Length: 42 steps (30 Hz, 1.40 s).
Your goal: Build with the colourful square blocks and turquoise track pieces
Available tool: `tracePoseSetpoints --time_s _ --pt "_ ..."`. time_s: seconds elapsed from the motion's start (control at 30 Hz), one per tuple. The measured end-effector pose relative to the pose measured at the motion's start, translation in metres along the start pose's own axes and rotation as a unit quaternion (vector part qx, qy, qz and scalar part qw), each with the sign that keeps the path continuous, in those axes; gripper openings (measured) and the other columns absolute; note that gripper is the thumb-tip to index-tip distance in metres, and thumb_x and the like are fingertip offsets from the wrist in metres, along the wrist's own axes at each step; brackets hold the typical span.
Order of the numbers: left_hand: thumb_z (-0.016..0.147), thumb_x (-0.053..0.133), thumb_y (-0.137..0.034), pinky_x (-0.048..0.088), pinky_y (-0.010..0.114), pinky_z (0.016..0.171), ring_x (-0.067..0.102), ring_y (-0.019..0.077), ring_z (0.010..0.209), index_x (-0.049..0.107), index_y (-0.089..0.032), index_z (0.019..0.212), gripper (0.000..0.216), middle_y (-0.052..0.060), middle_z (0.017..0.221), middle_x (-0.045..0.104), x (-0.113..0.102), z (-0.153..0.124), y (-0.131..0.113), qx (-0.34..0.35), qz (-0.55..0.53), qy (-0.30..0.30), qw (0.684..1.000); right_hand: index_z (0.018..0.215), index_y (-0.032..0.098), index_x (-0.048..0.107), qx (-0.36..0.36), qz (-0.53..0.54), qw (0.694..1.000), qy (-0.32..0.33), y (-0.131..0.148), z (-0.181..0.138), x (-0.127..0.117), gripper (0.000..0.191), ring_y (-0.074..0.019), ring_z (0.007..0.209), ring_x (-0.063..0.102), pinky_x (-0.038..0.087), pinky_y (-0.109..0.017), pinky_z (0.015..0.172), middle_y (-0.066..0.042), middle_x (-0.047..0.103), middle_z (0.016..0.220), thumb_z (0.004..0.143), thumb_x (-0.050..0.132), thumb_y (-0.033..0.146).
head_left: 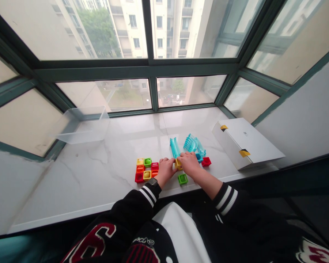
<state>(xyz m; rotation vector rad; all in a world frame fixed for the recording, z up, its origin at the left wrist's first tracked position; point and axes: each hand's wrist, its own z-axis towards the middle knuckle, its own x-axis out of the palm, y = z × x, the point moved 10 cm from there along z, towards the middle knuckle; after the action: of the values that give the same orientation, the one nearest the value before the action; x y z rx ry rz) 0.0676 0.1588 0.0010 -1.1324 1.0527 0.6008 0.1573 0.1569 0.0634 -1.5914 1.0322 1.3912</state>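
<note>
Near the front edge of the marble sill (71,175), two bare hands meet at the middle. The right grip (190,163) is curled down over a yellow block (178,164), its fingers closed on it. The left grip (166,171), with a black watch (152,181) on its wrist, sits just beside it, fingers bent and meeting the right grip's; whether it also has hold of the block cannot be told. Left of the hands, a patch of square blocks (146,170) in red, yellow, green and orange sits packed edge to edge. A green block (182,179) lies just in front of the hands, and a red block (206,161) just past the right grip. Clear teal chutes (174,148) lie behind the hands. Toward the sill's right end rests a white box (244,144) with yellow-and-black tape, and toward its left end, against the window, a clear plastic tub (82,126).
</note>
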Motion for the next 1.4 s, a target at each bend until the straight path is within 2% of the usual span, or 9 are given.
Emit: tracePoseSetpoints --time_s 0.3,0.6,0.87,1.4 --pt "0.091 0.076 -0.044 0.039 0.042 0.097 0.064 0.0292 0.108 0.071 -0.026 0.118 0.033 0.007 0.108 0.078 -0.0025 -0.0004 -0.0005 -0.012 -0.008 0.012 1.0 0.1 0.022 0.078 0.0 0.003 1.0 0.0 0.0012 0.0008 -0.0017 0.011 -0.0307 0.107 0.063 0.039 -0.041 0.091 -0.012 0.073 0.108 0.09 0.076 0.026" --pt "0.091 0.074 -0.048 0.04 0.043 0.097 0.065 0.0307 0.108 0.072 -0.025 0.116 0.034 0.008 0.106 0.078 -0.0058 -0.0003 -0.0029 -0.023 -0.001 0.011 1.0 0.101 0.021 0.078 0.011 -0.001 1.0 0.005 0.0014 0.0004 -0.0007 0.014 -0.0306 0.108 0.063 0.039 -0.041 0.092 -0.013 0.074 0.11 0.088 0.079 0.025" --pt "0.09 0.073 -0.044 0.04 0.043 0.095 0.064 0.0313 0.107 0.072 -0.025 0.114 0.031 0.008 0.101 0.077 -0.0059 -0.0016 -0.0038 -0.024 0.004 0.009 1.0 0.102 0.022 0.078 0.018 -0.008 1.0 0.008 0.001 0.0001 -0.0012 0.016 -0.0325 0.11 0.064 0.039 -0.042 0.091 -0.011 0.074 0.111 0.087 0.078 0.028" --pt "0.086 0.076 -0.05 0.042 0.042 0.097 0.065 0.0307 0.11 0.073 -0.027 0.114 0.036 0.007 0.112 0.078 -0.0027 0.0015 0.0031 -0.072 -0.017 0.013 0.997 0.102 0.021 0.078 0.015 -0.003 1.0 0.01 0.0018 -0.0005 -0.0029 0.015 -0.0314 0.109 0.064 0.039 -0.041 0.091 -0.012 0.074 0.11 0.087 0.079 0.024"
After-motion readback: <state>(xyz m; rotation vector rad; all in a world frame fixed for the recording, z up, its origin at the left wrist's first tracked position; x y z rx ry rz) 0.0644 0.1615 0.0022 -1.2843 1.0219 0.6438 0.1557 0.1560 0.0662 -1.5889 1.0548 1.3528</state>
